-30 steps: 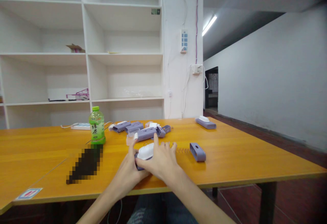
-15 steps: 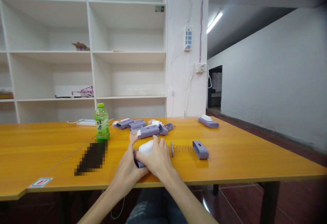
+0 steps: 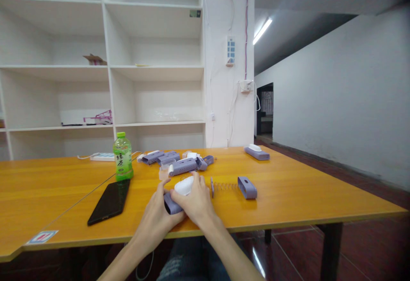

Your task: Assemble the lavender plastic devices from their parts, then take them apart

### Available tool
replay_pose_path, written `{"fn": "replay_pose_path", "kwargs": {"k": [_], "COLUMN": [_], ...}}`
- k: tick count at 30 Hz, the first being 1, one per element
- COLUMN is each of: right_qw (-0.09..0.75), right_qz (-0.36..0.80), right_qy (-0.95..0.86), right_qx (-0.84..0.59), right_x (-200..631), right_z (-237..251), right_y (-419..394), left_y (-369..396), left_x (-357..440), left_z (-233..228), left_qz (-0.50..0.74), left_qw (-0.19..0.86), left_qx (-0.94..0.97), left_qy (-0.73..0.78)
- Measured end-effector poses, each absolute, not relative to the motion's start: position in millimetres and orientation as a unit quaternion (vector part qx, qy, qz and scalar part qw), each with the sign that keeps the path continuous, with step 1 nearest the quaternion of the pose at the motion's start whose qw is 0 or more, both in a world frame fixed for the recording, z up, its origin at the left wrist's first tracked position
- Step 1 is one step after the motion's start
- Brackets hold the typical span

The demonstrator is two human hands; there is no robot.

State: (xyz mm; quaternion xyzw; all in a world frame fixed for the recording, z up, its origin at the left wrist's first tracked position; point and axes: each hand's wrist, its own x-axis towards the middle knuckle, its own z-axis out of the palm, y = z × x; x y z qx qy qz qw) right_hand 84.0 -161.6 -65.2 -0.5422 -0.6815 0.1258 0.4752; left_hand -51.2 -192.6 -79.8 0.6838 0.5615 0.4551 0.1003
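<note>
Both hands meet over a purple device (image 3: pixel 172 204) with a white top piece (image 3: pixel 183 185) near the front edge of the orange table (image 3: pixel 304 195). My left hand (image 3: pixel 156 218) grips the purple body from the left side. My right hand (image 3: pixel 196 202) lies over the white top with its fingers curled around it. Just right of my hands lies a thin metal spring (image 3: pixel 224 185), and beyond it a loose purple end cap (image 3: pixel 247 187).
A black phone (image 3: pixel 109 201) lies flat to the left, behind it a green drink bottle (image 3: pixel 122 156). Several purple device parts (image 3: pixel 179 163) are heaped mid-table, another device (image 3: pixel 256 152) at the far right. White shelves (image 3: pixel 105 59) stand behind, a power strip (image 3: pixel 101 157) beside them.
My hands stay on the purple device; the fingers of my right hand have drawn in over the white top. The spring and end cap have not moved. The camera swayed slightly.
</note>
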Motion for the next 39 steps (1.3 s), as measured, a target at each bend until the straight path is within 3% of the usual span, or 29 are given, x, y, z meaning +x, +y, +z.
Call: {"fn": "replay_pose_path", "kwargs": {"k": [8, 21, 39], "right_qw": [0.474, 0.503, 0.489], "right_qz": [0.04, 0.032, -0.012], "right_qy": [-0.658, -0.671, -0.659], "right_qx": [-0.584, -0.544, -0.572], "right_x": [87, 82, 82], "right_z": [-65, -61, -66], "right_y": [-167, -167, -165], "left_y": [-194, -190, -183], "left_x": [-51, -56, -63], "left_z": [-78, -82, -90], "left_qz": [0.468, 0.474, 0.452], "left_qw": [0.103, 0.06, 0.107], "left_qx": [0.677, 0.696, 0.7], "left_qy": [0.56, 0.535, 0.542]}}
